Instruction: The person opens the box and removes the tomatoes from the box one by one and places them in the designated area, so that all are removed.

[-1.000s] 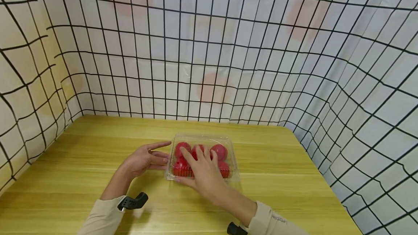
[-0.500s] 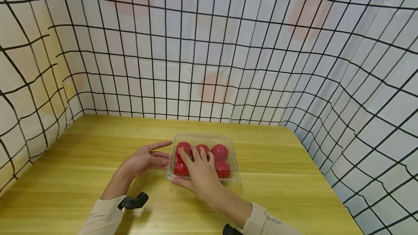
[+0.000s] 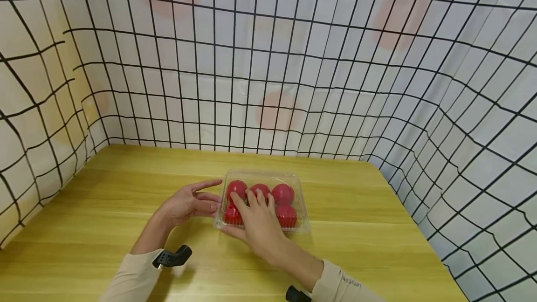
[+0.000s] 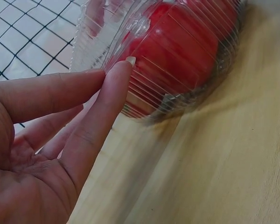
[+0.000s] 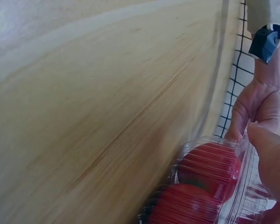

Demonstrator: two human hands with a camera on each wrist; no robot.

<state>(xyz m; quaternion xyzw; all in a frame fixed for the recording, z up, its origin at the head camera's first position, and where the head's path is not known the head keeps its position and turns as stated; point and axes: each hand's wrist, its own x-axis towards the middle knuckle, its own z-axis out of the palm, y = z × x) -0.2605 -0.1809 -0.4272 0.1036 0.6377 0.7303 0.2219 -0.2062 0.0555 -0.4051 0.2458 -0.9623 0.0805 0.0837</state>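
A clear plastic clamshell box [image 3: 302,220] stands on the table in the head view, its lid down over several round red fruits [image 3: 283,195] that look like tomatoes. My left hand [image 3: 184,206] is at the box's left side. In the left wrist view its thumb and a finger meet at the ribbed rim, pinching it. My right hand [image 3: 262,232] lies across the lid with spread, slightly bent fingers, pressing from above. Its thumb [image 5: 270,156] touches the front rim in the right wrist view. Part of the front fruits is hidden under that hand.
The light wooden table [image 3: 356,236] extends around the box on all sides. White curtain with a black grid [image 3: 235,69] encloses the back and both sides. Black wrist mounts [image 3: 172,257] sit on the cream sleeves [image 3: 134,274].
My right hand has shifted slightly left on the lid since the earliest frame, uncovering more of the right-hand front fruit. The left hand stays at the box's left side.
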